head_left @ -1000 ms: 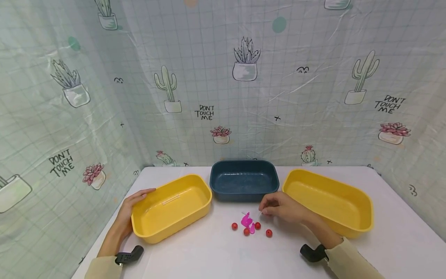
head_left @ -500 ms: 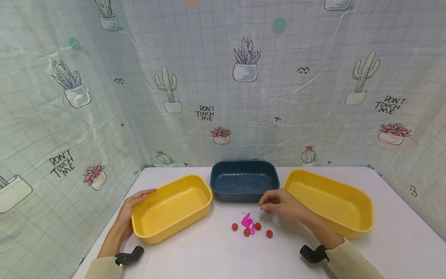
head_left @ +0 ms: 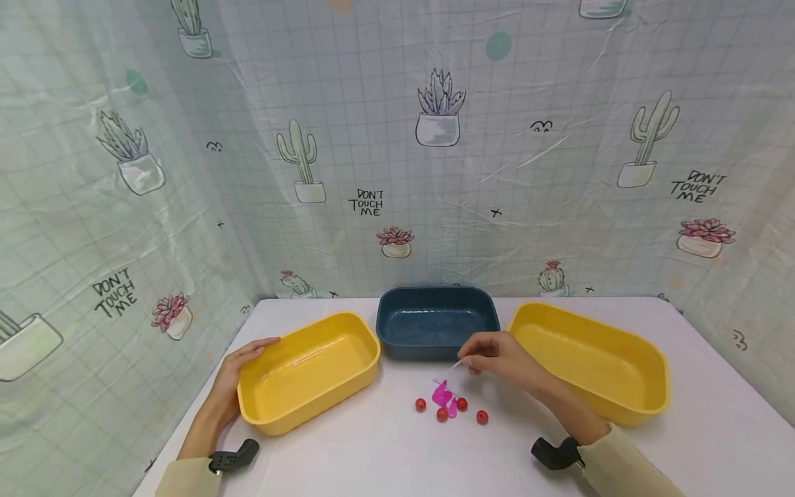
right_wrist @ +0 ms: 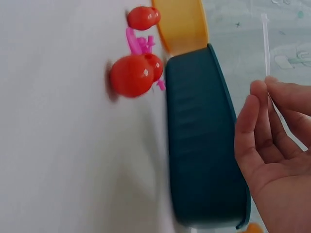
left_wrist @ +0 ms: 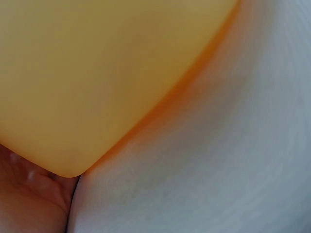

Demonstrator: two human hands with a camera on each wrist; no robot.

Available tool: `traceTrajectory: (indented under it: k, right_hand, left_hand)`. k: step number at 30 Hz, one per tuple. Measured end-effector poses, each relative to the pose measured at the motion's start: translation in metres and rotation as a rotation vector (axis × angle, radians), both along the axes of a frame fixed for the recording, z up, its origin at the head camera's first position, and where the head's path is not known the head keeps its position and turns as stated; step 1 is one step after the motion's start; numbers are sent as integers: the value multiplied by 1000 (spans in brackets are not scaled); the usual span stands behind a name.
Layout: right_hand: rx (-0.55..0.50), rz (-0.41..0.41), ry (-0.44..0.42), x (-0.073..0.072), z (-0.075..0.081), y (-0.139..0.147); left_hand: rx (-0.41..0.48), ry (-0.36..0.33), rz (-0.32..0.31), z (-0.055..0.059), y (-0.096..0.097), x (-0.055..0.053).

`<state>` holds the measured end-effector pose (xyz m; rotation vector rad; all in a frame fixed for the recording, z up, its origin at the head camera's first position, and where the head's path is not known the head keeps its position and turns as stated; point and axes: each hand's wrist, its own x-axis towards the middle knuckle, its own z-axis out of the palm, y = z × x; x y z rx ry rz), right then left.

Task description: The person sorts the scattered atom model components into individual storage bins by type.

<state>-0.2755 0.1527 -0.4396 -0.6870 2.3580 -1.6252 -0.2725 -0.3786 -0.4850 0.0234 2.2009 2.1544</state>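
My right hand (head_left: 506, 360) pinches a thin whitish stick (head_left: 455, 364) between thumb and fingertips, in front of the dark blue bin (head_left: 437, 353). In the right wrist view the stick looks translucent and extends past the fingertips. Below it on the table lie bright pink pieces (head_left: 442, 395) with another thin pale stick (head_left: 439, 381) beside them. Several red beads (head_left: 442, 414) surround the pink pieces. My left hand (head_left: 231, 376) rests along the outer left side of the left yellow bin (head_left: 317, 400), fingers extended at its rim. That bin contains pale, thin sticks (head_left: 307, 357).
Another yellow bin (head_left: 627, 411) stands at the right, partly behind my right forearm. The blue bin sits between the two yellow ones near the back edge of the white table (head_left: 385, 459). A patterned curtain (head_left: 348, 152) hangs behind and at both sides.
My right hand has risen slightly from beside the pink pieces, and the pinched stick now shows clearly, slanting down to the left. The left hand stays on the yellow bin.
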Motion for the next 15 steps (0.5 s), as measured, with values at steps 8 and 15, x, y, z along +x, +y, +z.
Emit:
traceTrajectory:
  k: [8,15]
  right_hand:
    - [-37,-4,5,-5,14,-12]
    - [-16,35,35,-13,23,-26]
  left_hand:
    - [-10,-4,2,0,2,0]
    - [-18,-7,15,0,1,0]
